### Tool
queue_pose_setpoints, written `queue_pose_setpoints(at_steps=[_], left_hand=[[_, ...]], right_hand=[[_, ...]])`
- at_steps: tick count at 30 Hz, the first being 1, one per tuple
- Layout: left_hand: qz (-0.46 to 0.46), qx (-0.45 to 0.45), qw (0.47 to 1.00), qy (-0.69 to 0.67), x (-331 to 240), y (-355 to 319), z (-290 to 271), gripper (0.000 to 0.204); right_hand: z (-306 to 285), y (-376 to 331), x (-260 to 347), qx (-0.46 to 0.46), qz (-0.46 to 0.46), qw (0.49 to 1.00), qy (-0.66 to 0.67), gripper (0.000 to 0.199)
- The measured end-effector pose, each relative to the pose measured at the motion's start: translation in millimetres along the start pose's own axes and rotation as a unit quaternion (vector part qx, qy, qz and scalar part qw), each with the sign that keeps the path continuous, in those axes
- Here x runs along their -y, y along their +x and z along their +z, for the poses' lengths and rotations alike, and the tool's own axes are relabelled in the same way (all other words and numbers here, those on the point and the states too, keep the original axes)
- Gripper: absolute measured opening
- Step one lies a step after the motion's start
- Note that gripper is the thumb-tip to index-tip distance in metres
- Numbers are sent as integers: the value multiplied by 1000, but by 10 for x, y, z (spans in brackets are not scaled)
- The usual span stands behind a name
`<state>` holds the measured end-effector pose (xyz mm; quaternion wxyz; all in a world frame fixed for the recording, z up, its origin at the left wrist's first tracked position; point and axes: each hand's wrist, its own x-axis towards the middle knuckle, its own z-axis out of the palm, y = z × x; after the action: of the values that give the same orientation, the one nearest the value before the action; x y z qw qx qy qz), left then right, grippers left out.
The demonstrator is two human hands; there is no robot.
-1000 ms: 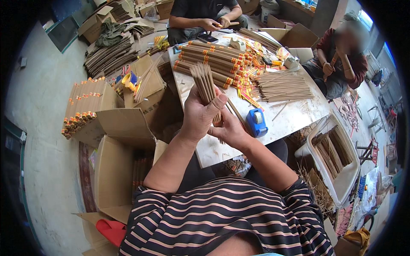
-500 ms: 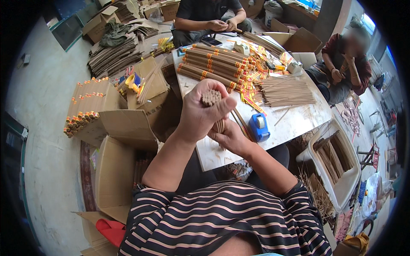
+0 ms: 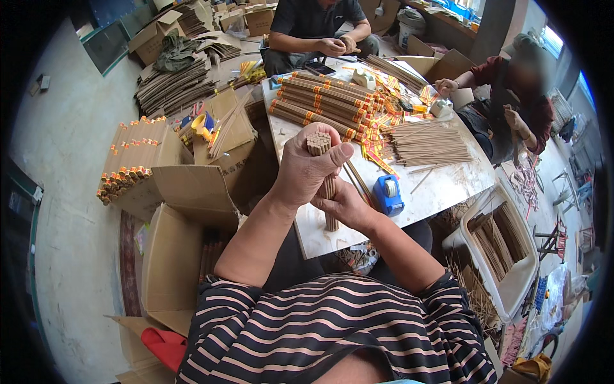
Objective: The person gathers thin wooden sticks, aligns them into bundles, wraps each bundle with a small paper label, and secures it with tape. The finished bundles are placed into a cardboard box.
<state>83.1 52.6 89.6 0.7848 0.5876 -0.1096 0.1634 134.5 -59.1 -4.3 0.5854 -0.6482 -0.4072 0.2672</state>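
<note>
A bundle of brown incense sticks [image 3: 319, 143] stands nearly upright, its packed round end facing me. My left hand [image 3: 296, 165] is closed around its upper part, thumb laid across the front. Lower down, my right hand [image 3: 350, 206] grips the same bundle, and the bundle's lower end shows just above or on the table's near edge. Beside my right hand is a blue tape dispenser [image 3: 388, 196]. Beyond my hands lies a pile of banded incense bundles [image 3: 323, 99] with red and yellow labels. Loose incense sticks [image 3: 430, 142] are spread to its right.
Label strips [image 3: 377, 153] litter the white table [image 3: 460, 182]. An open cardboard box [image 3: 167, 272] stands at my left, and banded bundles are stacked on another box [image 3: 167, 144]. A white bin [image 3: 505, 288] holds sticks on the right. Two people [image 3: 316, 29] [image 3: 521, 96] sit around the table.
More of the bundle's lower end shows below my hands, with my grip much the same. The person on the right has lowered a hand from the head and stretched an arm toward the table.
</note>
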Motion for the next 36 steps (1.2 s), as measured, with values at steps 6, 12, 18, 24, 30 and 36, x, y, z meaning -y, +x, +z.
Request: queue_pose_setpoints(at_steps=[6, 12, 18, 24, 30, 36], left_hand=[[-30, 71, 983, -166, -180, -4, -28, 23], [-59, -41, 990, -125, -74, 65, -45, 19], [-29, 103, 970, -218, -226, -68, 58, 22], [-12, 90, 991, -98, -164, -63, 109, 24], [-10, 76, 996, 35, -112, -142, 105, 21], [-33, 37, 997, -54, 58, -45, 9, 22]], right_hand=[[65, -152, 476, 33, 61, 993, 101, 28], [207, -199, 574, -112, 104, 988, -10, 27], [113, -309, 617, 23, 111, 989, 97, 26], [79, -196, 358, -29, 13, 998, 62, 24], [85, -161, 165, -30, -67, 994, 84, 17], [64, -97, 128, -41, 3, 998, 45, 14]])
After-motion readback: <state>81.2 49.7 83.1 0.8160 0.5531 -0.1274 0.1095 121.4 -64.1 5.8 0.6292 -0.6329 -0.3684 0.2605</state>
